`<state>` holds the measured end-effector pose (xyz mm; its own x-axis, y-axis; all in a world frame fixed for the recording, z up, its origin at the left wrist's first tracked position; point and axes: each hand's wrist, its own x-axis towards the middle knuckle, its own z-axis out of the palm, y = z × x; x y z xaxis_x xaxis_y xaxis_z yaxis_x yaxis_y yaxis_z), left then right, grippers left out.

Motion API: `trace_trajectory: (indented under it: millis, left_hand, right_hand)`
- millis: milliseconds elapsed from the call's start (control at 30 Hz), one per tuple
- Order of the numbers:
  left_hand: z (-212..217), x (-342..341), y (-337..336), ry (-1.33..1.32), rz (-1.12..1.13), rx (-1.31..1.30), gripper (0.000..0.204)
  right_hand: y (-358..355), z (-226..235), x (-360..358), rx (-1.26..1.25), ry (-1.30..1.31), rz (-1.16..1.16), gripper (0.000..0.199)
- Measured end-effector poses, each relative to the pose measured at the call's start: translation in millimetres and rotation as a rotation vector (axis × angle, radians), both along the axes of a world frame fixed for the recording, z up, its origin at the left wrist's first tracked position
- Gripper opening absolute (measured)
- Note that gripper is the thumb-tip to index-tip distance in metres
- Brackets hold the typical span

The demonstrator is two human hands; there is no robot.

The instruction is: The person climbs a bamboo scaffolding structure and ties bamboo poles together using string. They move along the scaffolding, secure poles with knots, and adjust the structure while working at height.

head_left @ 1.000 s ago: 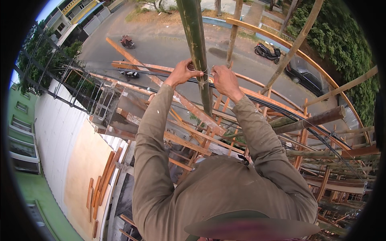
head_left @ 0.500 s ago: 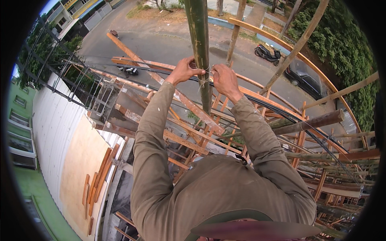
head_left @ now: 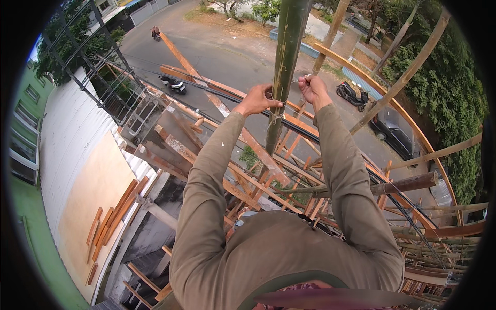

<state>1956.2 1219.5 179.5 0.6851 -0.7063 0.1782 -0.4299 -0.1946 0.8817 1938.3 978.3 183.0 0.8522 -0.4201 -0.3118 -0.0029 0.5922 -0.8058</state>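
A thick green bamboo pole point(head_left: 290, 49) rises in front of me, with thin cord point(head_left: 276, 117) wound around it. My left hand point(head_left: 255, 100) is closed on the pole's left side, its thumb lying across the front just above the winding; its other fingers are partly hidden behind the pole. To the right of the pole and apart from it, my right hand point(head_left: 315, 91) is pinched shut. A thin, pale strand shows between its fingertips and the pole, apparently an end of the cord.
Below is a lattice of timber and bamboo scaffolding, with a slanting plank point(head_left: 232, 119) and black cables point(head_left: 299, 125) crossing behind the pole. A white sheet roof point(head_left: 67, 124) lies left. Motorbikes and a dark car point(head_left: 393, 135) are on the street point(head_left: 217, 49) beneath.
My right hand has pulled away from the pole, up and to the right, drawing the thin strand out. My left hand stays on the pole. The whole view has shifted somewhat.
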Motion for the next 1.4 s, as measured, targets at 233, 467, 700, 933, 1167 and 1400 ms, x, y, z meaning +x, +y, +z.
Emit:
trace_trajectory:
  millis: [233,467,700,933,1167,1400]
  left_hand:
    - [-15.0,1.1,-1.1,0.058,-0.002,-0.114,0.050]
    - [-34.7,-4.1,-5.2,0.243,0.026,-0.325,0.057]
    - [-46.0,-14.3,-3.7,0.497,0.029,-0.604,0.057]
    - [-47.0,-17.6,-32.0,0.793,0.443,-0.793,0.029]
    - [-70.7,-44.0,-25.0,0.977,0.466,-1.225,0.021]
    - [-77.9,-101.6,-12.6,1.073,0.526,-1.410,0.023]
  right_hand:
    - [-3.3,15.2,61.7,-0.191,-0.168,0.295,0.010]
    - [27.8,34.9,101.2,-0.405,-0.146,0.574,0.012]
    - [57.7,23.9,116.1,-0.501,-0.060,0.652,0.011]
    - [58.7,29.0,112.5,-0.468,-0.067,0.708,0.012]
    - [47.9,52.5,29.2,-0.475,-0.228,0.152,0.014]
    - [120.7,-11.7,-136.9,-0.905,-0.183,0.217,0.020]
